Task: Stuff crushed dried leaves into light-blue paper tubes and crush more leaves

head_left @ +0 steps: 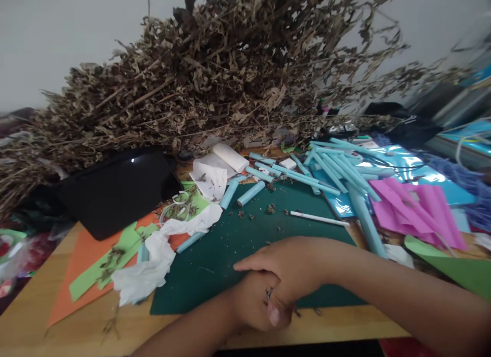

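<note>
My left hand (251,300) is low over the front of the dark green mat (230,234), its fingers mostly hidden. Across it lies my right hand (293,270), wrapped round its top with the thumb bent down and a finger reaching left. A small dark, shiny bit (269,293) shows between the two hands; its kind is unclear. Beyond them a thin white stick (318,218) lies on the mat among dry crumbs of leaf. Several light blue paper tubes (251,193) lie at the mat's far edge.
A big heap of dried leafy stems (230,70) fills the back. At left are a black tray-like panel (123,188), crumpled white tissue (153,265), green strips and orange paper (65,295). Pink folded paper (414,208) and a shiny blue packet (441,183) lie right.
</note>
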Demonstrator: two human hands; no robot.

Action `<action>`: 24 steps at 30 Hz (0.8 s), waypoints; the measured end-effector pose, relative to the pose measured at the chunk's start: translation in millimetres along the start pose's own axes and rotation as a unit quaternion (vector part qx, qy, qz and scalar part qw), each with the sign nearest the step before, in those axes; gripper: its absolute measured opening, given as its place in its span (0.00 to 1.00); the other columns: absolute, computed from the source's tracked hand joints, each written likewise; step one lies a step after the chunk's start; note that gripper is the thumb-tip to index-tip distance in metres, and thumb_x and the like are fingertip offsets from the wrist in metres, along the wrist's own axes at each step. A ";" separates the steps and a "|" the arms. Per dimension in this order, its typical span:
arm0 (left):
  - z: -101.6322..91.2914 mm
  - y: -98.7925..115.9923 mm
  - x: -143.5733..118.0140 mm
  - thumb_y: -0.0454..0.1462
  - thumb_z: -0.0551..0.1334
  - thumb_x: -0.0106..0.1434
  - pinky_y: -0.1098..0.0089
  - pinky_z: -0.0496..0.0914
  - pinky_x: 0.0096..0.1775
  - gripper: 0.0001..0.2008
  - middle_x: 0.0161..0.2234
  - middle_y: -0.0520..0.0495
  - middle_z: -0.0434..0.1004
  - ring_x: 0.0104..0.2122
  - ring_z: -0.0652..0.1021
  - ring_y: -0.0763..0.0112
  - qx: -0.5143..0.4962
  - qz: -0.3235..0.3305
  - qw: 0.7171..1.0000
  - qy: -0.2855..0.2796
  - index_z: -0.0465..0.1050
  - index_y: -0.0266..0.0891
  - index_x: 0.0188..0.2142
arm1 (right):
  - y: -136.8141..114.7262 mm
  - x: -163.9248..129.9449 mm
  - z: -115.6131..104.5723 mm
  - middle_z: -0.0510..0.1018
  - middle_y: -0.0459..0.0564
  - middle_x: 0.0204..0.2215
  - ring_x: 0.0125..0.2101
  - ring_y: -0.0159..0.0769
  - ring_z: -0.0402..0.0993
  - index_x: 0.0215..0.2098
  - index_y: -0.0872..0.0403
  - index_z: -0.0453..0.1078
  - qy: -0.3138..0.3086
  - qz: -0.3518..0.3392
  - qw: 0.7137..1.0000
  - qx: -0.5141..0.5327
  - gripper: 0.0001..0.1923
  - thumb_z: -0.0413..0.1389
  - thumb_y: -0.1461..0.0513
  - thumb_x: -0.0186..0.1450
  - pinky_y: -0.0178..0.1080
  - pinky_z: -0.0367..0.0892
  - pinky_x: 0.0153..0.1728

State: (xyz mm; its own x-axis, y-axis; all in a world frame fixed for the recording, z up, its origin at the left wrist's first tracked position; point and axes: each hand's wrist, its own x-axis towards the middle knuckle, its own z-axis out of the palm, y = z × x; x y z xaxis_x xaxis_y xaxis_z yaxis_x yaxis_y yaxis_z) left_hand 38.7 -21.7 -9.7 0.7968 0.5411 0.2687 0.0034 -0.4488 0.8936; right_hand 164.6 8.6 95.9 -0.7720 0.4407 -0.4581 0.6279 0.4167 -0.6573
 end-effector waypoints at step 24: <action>-0.9 9.3 1.1 0.32 0.55 0.44 0.79 0.56 0.18 0.06 0.14 0.56 0.57 0.15 0.60 0.83 -0.089 -0.071 0.993 0.021 0.56 0.37 0.16 | 30.1 -31.3 0.4 0.51 0.40 0.17 0.14 0.27 0.51 0.26 0.50 0.48 0.661 -0.035 0.705 0.255 0.13 0.32 0.54 0.63 0.31 0.55 0.16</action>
State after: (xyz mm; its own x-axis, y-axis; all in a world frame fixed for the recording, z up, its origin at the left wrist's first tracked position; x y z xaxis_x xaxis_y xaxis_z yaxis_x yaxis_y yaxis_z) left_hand 39.1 -24.7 -0.7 0.7705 0.6201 0.1474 0.0034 -0.2352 0.9719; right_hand 207.7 7.0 90.2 0.1797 0.9293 0.3227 0.2164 0.2826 -0.9345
